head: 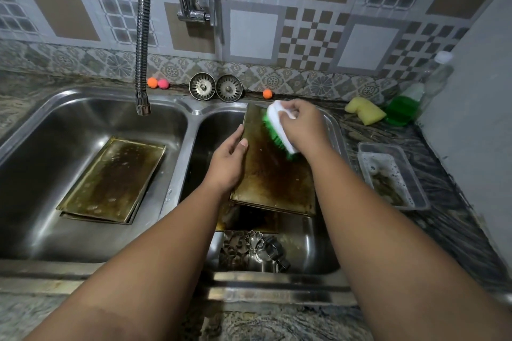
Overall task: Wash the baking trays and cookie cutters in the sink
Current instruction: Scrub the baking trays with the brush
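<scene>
A stained, browned baking tray (273,177) stands tilted in the right sink basin (318,246). My left hand (228,163) grips its left edge, thumb on the face. My right hand (300,127) holds a white scrub brush with green bristles (278,131), bristles pressed on the tray's upper part. Another tray (241,219) lies partly hidden under it. Metal cookie cutters (255,250) sit at the basin's front. In the left basin (33,174) lie two stacked dirty trays (113,180).
A flexible faucet hose (143,58) hangs over the left basin. Two strainer plugs (215,87) and small coloured balls (158,83) line the back ledge. On the right counter are a yellow sponge (364,111), a green soap bottle (407,105) and a clear tub of soapy water (392,174).
</scene>
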